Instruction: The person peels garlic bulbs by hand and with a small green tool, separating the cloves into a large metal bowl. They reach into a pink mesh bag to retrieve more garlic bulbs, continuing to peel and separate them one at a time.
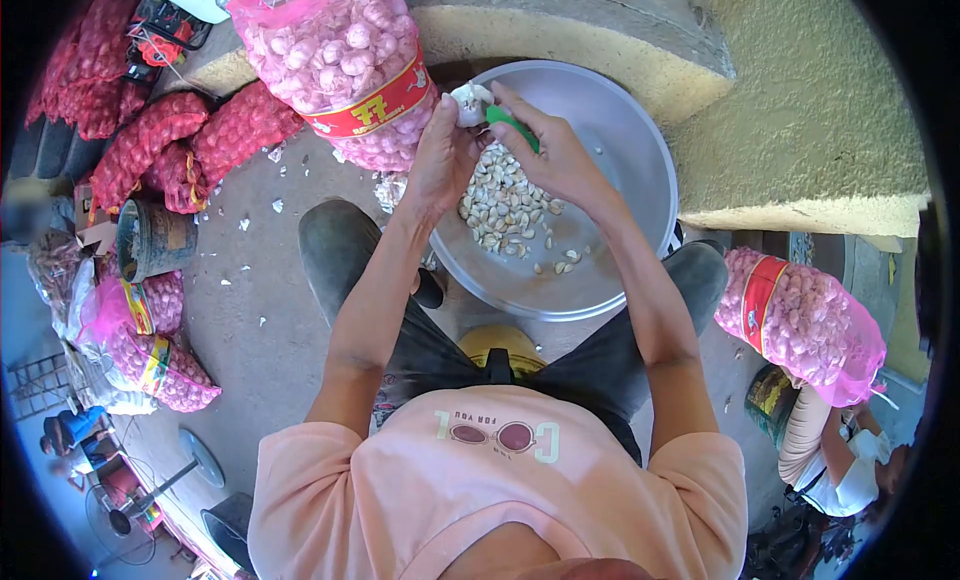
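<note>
My left hand (446,162) is closed around a white garlic bulb (471,102) over the left rim of a wide grey basin (625,245). Against the bulb, my right hand (558,152) grips a small tool with a green handle (513,127), which looks like a knife; its blade is hidden. Below both hands, a heap of loose garlic cloves (500,200) lies in the basin, with several cloves scattered off to its side.
A pink net sack of garlic (345,55) stands left of the basin. Red net sacks (150,145) and a bucket (155,240) are farther left. Another garlic sack (795,315) is at right, near a seated person (850,460). A concrete ledge (570,45) runs behind the basin.
</note>
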### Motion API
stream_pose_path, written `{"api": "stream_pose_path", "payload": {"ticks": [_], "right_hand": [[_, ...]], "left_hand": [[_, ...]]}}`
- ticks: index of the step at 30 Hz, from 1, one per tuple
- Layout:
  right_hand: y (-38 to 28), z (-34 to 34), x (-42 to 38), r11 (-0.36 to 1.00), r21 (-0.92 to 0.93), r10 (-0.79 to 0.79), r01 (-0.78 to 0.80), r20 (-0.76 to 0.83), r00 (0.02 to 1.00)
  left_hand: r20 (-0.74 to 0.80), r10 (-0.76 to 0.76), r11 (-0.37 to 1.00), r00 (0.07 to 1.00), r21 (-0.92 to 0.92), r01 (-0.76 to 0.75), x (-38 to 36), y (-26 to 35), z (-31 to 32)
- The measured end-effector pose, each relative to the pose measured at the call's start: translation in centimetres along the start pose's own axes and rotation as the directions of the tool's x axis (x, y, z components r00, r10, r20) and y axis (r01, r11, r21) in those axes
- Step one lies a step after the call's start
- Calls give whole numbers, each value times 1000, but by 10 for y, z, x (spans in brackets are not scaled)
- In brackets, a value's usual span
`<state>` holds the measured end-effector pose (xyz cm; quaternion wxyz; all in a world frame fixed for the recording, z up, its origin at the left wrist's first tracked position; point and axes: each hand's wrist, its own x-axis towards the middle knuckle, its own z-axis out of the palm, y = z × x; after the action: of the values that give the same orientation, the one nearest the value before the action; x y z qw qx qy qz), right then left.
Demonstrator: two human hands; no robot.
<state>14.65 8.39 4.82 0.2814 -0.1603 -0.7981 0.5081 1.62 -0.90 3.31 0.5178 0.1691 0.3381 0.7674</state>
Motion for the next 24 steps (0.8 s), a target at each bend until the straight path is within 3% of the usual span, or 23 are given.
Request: {"api": "stream_pose_path", "payload": {"ticks": [8, 16, 24], "right_hand": [[4, 1, 0, 999, -34, -2, 4, 60, 998], [-2, -1, 1, 991, 130, 31, -41, 79, 996], [-6, -5, 1, 995, 78, 55, -65, 119, 991]], "left_hand": [[20, 9, 999, 1000, 36, -10, 1, -2, 1], [33, 12, 999, 999, 33, -13, 2, -2, -1], [27, 7, 999, 1000, 46, -9, 1, -2, 0]]}}
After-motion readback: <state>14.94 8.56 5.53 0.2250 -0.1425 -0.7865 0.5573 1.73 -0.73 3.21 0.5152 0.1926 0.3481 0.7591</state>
